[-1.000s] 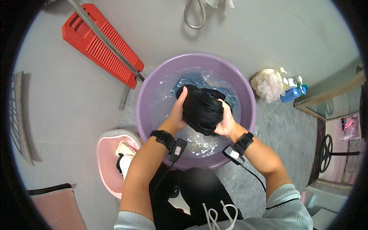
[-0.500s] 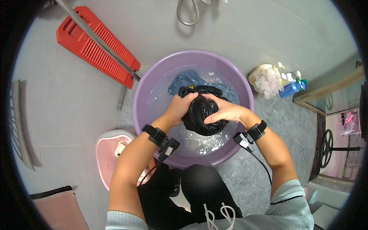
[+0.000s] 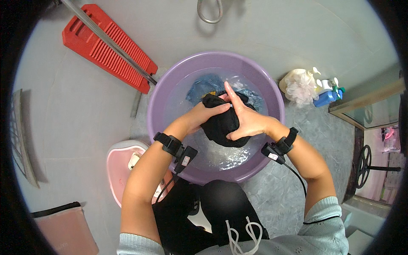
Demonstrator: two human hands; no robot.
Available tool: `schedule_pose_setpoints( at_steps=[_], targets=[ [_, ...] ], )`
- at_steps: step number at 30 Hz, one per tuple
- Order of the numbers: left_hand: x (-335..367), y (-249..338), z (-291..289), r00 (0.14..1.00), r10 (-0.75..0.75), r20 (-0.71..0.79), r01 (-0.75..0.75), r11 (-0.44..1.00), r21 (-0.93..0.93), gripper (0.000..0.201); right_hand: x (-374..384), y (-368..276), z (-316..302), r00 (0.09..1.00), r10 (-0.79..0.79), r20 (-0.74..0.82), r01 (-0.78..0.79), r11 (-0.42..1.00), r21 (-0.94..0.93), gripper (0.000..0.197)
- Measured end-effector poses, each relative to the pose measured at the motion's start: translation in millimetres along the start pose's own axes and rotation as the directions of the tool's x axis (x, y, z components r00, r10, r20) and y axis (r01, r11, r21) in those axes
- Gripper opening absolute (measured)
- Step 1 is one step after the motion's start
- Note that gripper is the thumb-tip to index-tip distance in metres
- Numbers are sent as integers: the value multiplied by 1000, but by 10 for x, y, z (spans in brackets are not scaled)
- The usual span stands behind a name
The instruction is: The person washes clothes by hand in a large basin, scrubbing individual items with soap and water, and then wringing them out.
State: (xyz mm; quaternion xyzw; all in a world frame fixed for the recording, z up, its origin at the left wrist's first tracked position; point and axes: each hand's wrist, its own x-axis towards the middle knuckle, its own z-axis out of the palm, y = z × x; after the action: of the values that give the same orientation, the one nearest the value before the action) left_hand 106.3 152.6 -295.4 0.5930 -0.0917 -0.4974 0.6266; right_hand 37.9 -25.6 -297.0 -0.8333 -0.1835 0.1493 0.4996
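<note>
A bunched, wet black cloth garment [image 3: 220, 126] is held between my two hands over the soapy water of a large purple basin [image 3: 172, 76]. My left hand [image 3: 202, 115] grips its left side, thumb across the top and the other fingers mostly hidden behind the cloth. On the right side is my right hand [image 3: 250, 120], its thumb pressed on the cloth and its index finger stretched up, away from it; its lower fingers are hidden. Beyond the bundle, blue cloth [image 3: 205, 86] lies in the water, with a yellow-marked dark piece beside it.
A red washboard [image 3: 111, 51] leans at the far left behind a metal pole [image 3: 108, 40]. Beside my left forearm stands a pink tub [image 3: 115, 170]. Right of the basin are a bath puff [image 3: 301, 90] and several pump bottles [image 3: 325, 98]. A shower hose [image 3: 210, 19] hangs at the back.
My right index finger has lifted off the black garment and now points up. The garment looks less glossy and slightly reshaped. My left thumb has slid right across its top.
</note>
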Motion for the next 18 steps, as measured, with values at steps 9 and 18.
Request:
schedule_pose_setpoints(
  at_steps=[9,18],
  targets=[
    [-54,94,-16,984,-72,162,84,994,-67,82,24,42,-155,1000,-11,-20,14,987,157,129],
    [124,-51,99,988,111,-110,-128,978,-165,45,-96,295,-115,918,385,-92,-255,754,605,128]
  ],
)
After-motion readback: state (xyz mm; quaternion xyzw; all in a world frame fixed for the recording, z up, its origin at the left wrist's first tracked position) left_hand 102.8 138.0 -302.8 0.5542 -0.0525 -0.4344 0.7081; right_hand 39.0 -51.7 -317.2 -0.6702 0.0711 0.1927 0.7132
